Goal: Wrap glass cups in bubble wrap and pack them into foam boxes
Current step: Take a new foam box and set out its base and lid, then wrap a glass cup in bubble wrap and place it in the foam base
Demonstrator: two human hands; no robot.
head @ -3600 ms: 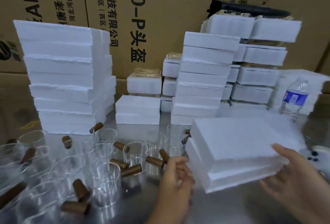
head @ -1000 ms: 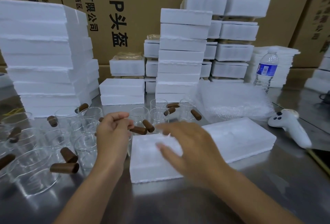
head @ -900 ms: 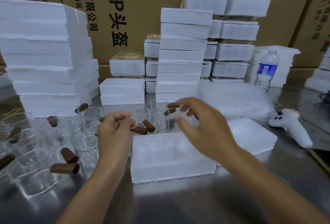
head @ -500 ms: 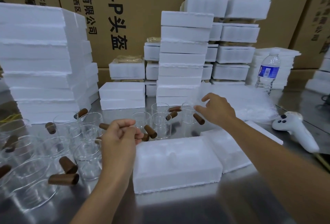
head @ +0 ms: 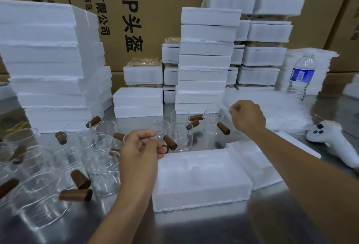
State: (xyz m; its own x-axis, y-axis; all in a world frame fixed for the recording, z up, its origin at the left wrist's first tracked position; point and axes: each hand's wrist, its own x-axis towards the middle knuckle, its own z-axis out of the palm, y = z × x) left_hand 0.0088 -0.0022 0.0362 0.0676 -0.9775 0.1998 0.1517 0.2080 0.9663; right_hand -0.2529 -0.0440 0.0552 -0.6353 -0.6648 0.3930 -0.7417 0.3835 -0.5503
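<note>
Right hand: thumb and forefinger pinched together on the near-left edge of the bubble wrap, which lies flat at far right on the tabletop; left hand: fingers curled over one of the glass cups, though whether they clamp it cannot be told; the remaining cups stand unwrapped to the left and far side of the open foam box; the box sits near centre between both arms, long axis left to right, cavity bare; judgement: the sheet must travel leftward and nearer to meet a cup, the left hand being the nearer to the cups, the right to the wrap.
</note>
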